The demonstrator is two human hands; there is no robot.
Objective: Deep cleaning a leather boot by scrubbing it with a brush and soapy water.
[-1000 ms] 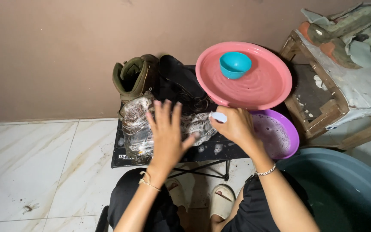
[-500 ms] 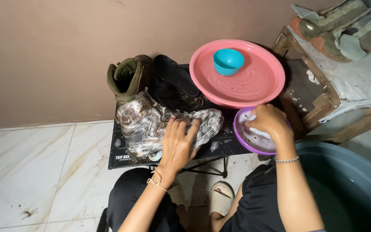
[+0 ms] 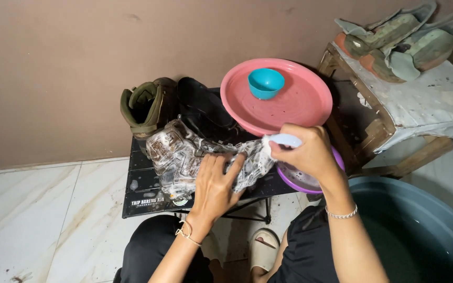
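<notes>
Soapy shoe (image 3: pixel 195 157): brown-and-white mottled under foam. Boot (image 3: pixel 147 107) at its 10 o'clock: olive green. Shoe (image 3: pixel 205 110) at 12: black. Tray (image 3: pixel 284 99) at 1: pink, holding a teal cup (image 3: pixel 266 83). Bowl (image 3: pixel 300 181) at 3: purple. Table (image 3: pixel 142 188): black. Tub (image 3: pixel 420 230): dark teal.

The soapy boot (image 3: pixel 195 160) under the left hand (image 3: pixel 215 183) looks wet and glossy, covered with white foam. The boot at the back left corner (image 3: pixel 148 107) is matt olive cloth. The surface (image 3: pixel 142 191) is black, matt and slatted, with wet spots. The pink basin (image 3: pixel 279 97) and the small blue bowl (image 3: pixel 266 83) are smooth, shiny plastic. The crate (image 3: pixel 373 126) is rough, worn wood. The floor (image 3: pixel 38 220) is glossy marble-like tile with dirt.
</notes>
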